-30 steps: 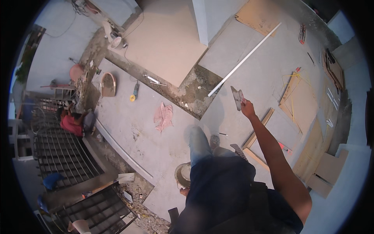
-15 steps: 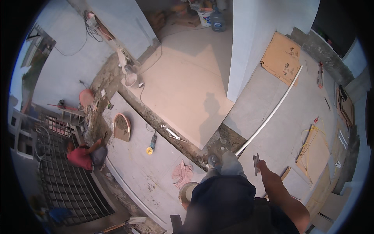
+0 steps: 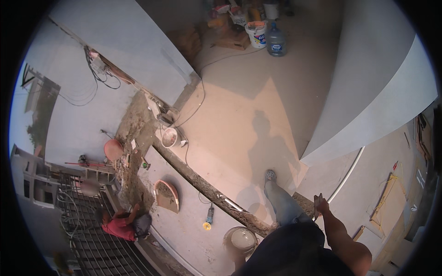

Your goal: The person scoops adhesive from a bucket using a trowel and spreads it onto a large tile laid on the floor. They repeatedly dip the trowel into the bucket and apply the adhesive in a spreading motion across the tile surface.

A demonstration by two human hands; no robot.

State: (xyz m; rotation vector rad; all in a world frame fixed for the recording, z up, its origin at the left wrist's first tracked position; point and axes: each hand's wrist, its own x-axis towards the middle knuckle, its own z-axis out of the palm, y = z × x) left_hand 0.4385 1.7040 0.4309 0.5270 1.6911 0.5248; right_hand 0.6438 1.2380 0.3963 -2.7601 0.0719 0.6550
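My right hand [image 3: 323, 207] is closed on a flat-bladed trowel [image 3: 316, 202], held out at my right side above the floor. On my left, a round bucket [image 3: 243, 238] with pale grey wet mix hangs low beside my leg. My left hand [image 3: 239, 261] reaches up to its near side; the fingers are blurred and mostly hidden, but the bucket travels with me. My foot in a grey shoe [image 3: 270, 175] stands forward on the beige floor, past the rough trench. An angle grinder [image 3: 209, 218] with a yellow disc lies on the grey slab left of the bucket.
A co-worker in a red shirt [image 3: 120, 228] crouches by a metal grate [image 3: 87, 216]. Near them sits a scoop-shaped basket [image 3: 166, 197]. A white bucket [image 3: 169, 137] and cable lie by the trench. A water jug [image 3: 276, 41] stands ahead; a white pipe [image 3: 347, 177] lies right.
I have stepped forward, and one leg now reaches over the trench onto the beige floor. The bucket and trowel have come along with me. My view has turned toward the doorway.
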